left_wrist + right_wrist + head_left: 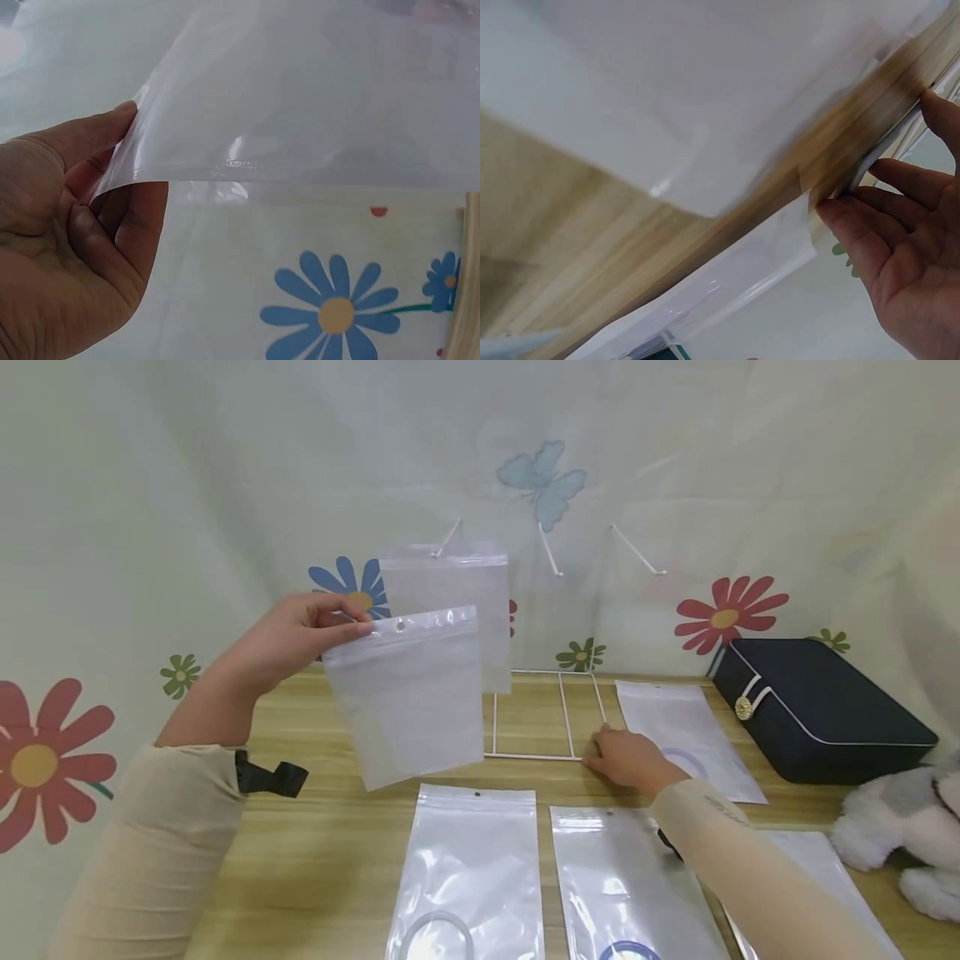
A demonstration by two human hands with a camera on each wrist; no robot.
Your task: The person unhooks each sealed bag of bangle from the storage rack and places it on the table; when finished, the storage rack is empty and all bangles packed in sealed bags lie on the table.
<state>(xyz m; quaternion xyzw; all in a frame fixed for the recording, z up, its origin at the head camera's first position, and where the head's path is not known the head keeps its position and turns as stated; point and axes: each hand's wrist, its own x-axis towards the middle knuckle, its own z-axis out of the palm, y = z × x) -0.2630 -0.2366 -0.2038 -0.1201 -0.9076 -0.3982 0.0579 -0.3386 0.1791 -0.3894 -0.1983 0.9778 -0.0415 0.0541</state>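
My left hand (300, 631) pinches the upper left corner of a white zip bag (420, 702), which hangs tilted in front of the rack, its punched hole near my fingertips. The left wrist view shows thumb and fingers on the edge of this bag (300, 112). Behind it, a similar zip bag (497, 627) hangs on the left hook (447, 538) of a white wire display rack (564, 714). My right hand (630, 760) grips the front right corner of the rack's base. In the right wrist view, the fingers (862, 232) and thumb lie around the wire there.
Two more hooks (550, 550) stick out bare. Zip bags lie on the wooden table: one with a clear ring (480, 843), one with a blue ring (622, 860), others at right (667, 710). A dark case (825, 693) and a plush toy (892, 818) stand at far right.
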